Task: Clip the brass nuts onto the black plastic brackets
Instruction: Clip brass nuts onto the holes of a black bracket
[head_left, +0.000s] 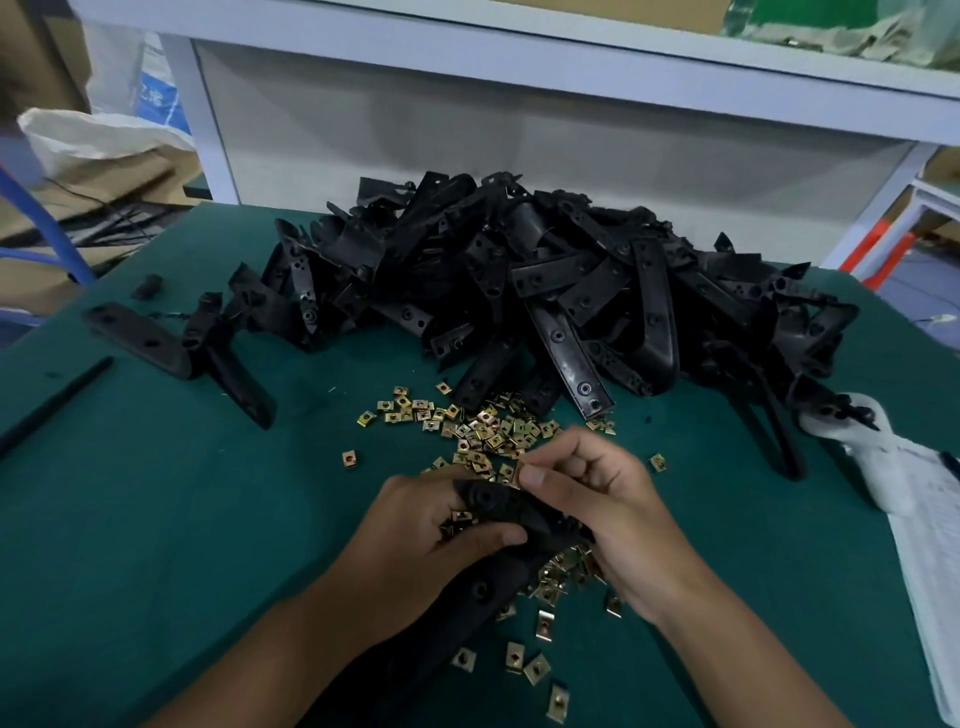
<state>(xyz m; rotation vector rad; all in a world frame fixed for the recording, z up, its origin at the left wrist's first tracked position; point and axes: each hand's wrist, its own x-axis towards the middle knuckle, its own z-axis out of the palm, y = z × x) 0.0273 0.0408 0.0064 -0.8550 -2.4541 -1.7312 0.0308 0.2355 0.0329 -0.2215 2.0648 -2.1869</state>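
Both hands meet near the middle of the front edge of the tabletop (156, 519), which is covered in dark green felt-like cloth. Left hand (441, 535) grips a black plastic bracket (498, 506), fingers curled over its upper end and thumb pressed across its face; several brass nuts sit in the palm under the fingers. Right hand (597, 499) is curled, thumb and forefinger pinched together at the bracket's top edge, apparently on a small brass nut, though the nut itself is mostly hidden. The bracket is a long, slightly curved strip with a round hole near its top, and it runs down from the hands toward the front edge.

Loose brass nuts (483, 431) lie scattered just beyond the hands and beneath them, thin folded square clips with a shiny yellow finish and a hole in the centre; a few more lie apart nearer the front edge (535, 667).

Behind them, across the middle and toward the far edge, rises a big pile of black brackets (519, 280), glossy moulded strips with holes, tangled at all angles. Two brackets (182, 343) lie apart toward the left edge, with a thin black rod (52, 405) beside them. At the right edge rest a white cloth-like object (883, 467) and a printed sheet (930, 571).

Beyond the far edge stands a pale grey frame with a shelf (519, 57), and at far left a white sack (98, 140) and cardboard.
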